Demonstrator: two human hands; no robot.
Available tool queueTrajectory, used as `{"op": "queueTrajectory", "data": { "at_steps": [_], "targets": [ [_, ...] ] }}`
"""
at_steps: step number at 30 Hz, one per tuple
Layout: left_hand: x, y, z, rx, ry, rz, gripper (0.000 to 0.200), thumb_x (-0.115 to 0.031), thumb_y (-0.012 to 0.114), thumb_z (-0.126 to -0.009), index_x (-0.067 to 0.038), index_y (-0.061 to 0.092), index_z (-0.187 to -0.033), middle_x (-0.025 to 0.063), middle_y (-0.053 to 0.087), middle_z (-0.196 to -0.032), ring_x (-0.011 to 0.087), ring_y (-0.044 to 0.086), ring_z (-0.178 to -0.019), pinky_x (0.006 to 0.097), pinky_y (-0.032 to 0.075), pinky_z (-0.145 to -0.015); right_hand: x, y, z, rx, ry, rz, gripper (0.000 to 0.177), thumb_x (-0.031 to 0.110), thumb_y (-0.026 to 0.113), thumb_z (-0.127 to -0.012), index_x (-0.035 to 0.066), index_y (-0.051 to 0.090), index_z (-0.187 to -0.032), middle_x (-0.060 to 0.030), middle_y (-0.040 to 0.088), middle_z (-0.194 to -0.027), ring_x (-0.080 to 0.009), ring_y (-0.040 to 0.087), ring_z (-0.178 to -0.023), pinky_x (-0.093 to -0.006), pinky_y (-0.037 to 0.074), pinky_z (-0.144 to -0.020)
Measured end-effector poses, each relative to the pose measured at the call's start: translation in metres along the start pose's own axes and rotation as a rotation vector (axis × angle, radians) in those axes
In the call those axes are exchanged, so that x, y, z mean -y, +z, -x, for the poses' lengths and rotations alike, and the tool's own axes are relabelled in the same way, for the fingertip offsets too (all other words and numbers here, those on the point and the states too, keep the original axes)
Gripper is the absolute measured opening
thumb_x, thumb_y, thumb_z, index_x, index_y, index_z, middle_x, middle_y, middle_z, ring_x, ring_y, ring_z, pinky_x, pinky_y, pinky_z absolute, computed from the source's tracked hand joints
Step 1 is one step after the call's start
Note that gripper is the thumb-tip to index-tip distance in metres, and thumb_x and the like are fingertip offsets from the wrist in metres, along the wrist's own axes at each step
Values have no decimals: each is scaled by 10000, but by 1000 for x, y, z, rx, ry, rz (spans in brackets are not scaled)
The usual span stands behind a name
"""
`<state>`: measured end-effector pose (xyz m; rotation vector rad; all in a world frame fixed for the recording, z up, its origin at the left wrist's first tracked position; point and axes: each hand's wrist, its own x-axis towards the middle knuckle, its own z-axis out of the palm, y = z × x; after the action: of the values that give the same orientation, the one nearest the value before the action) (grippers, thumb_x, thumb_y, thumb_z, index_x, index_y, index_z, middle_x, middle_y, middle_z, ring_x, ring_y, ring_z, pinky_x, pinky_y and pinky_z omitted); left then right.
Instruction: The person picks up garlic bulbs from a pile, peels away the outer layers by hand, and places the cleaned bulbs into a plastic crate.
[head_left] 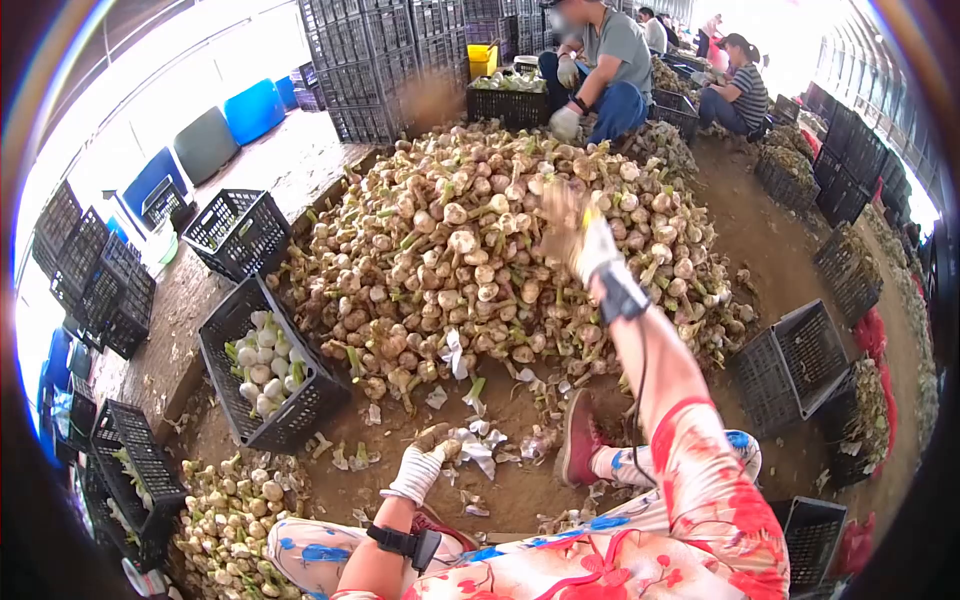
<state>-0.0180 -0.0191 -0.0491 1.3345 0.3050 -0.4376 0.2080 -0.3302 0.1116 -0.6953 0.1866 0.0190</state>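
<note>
A big heap of garlic bulbs [480,240], many with stem stubs and soil on them, fills the ground before me. My right hand [585,240], in a white glove with brown soiled fingers, reaches out over the middle of the heap; its fingers are smeared by motion. Low in front of my knees, my left hand [418,468], gloved the same way, is closed with curled fingers; what it grips, if anything, I cannot tell. White papery peelings [480,452] lie just beside it. To its left, a black crate [300,405] holds clean, white peeled garlic bulbs [266,365].
More garlic bulbs [235,520] are piled at lower left. An unfilled black crate [237,235] stands behind the nearer one, and others [790,360] stand at right. Tall crate stacks [370,70] rise behind the heap. A gloved person [615,75] crouches at its far side.
</note>
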Motion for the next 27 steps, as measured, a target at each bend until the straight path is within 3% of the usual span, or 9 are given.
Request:
{"op": "queueTrajectory", "data": {
  "at_steps": [4, 8, 11, 14, 15, 19, 22, 23, 27],
  "targets": [
    [-1, 4, -8, -26, 3, -26, 402, -39, 609, -781, -27, 490, -1164, 66, 602, -958, 117, 575, -764, 228, 485, -639, 40, -2, -28, 7, -103, 212, 394, 404, 498, -848, 63, 548, -1040, -86, 578, -933, -195, 577, -721, -348, 478, -545],
    [5, 5, -9, 4, -1, -121, 412, -70, 635, -770, -31, 506, -1160, 52, 597, -980, 96, 549, -798, 230, 468, -659, 7, -105, -28, -214, -41, 717, 302, 368, 563, -822, 103, 601, -963, -40, 602, -759, -177, 583, -555, -330, 476, -483],
    [21, -3, -11, 56, -29, -158, 409, -78, 646, -760, -26, 520, -1146, 42, 592, -1007, 93, 541, -826, 232, 458, -690, -4, -199, -3, -338, 80, 987, 215, 270, 552, -794, 85, 617, -884, -59, 622, -783, -179, 604, -724, -306, 481, -623],
    [20, 1, -10, -11, -133, -149, 434, -77, 655, -748, -5, 512, -1152, 49, 588, -1018, 107, 543, -853, 225, 447, -738, -8, -354, -9, -62, -577, 2506, 187, 227, 512, -757, 97, 646, -764, -114, 638, -794, -219, 602, -803, -335, 468, -701],
    [17, 4, -8, -6, -144, -163, 434, -77, 655, -748, -5, 512, -1152, 49, 588, -1018, 107, 543, -853, 225, 447, -738, -2, -416, -29, -474, -175, 2082, 200, 246, 544, -784, 62, 617, -814, -111, 625, -725, -252, 591, -694, -310, 456, -664],
    [35, -7, -20, -21, -97, -355, 438, -118, 644, -765, -65, 503, -1175, 32, 604, -922, 115, 571, -763, 255, 492, -613, 30, -325, 12, -916, -321, 1643, 245, 201, 527, -731, 67, 585, -928, -199, 602, -873, -361, 565, -812, -414, 442, -689],
    [21, 6, -14, -48, -161, -318, 366, -94, 624, -775, -55, 541, -1130, 37, 608, -915, 122, 582, -758, 252, 497, -627, 53, -272, 14, -866, -315, 1695, 512, 130, 516, -718, 93, 421, -1219, -212, 544, -1051, -373, 514, -948, -406, 413, -789],
    [22, 5, -16, -48, -168, -328, 366, -94, 624, -775, -55, 541, -1130, 37, 608, -915, 122, 582, -758, 252, 497, -627, 50, -291, -4, -846, -621, 1887, 508, 131, 529, -710, 103, 444, -1209, -168, 482, -1187, -331, 469, -1058, -375, 387, -870],
    [21, 8, -18, -112, -240, -366, 378, -66, 626, -762, -51, 546, -1131, 26, 610, -917, 85, 555, -755, 216, 462, -647, 68, -243, -21, -796, -244, 2217, 489, 188, 551, -732, 107, 450, -1204, -143, 451, -1229, -280, 438, -1121, -422, 355, -922]
  ]
}}
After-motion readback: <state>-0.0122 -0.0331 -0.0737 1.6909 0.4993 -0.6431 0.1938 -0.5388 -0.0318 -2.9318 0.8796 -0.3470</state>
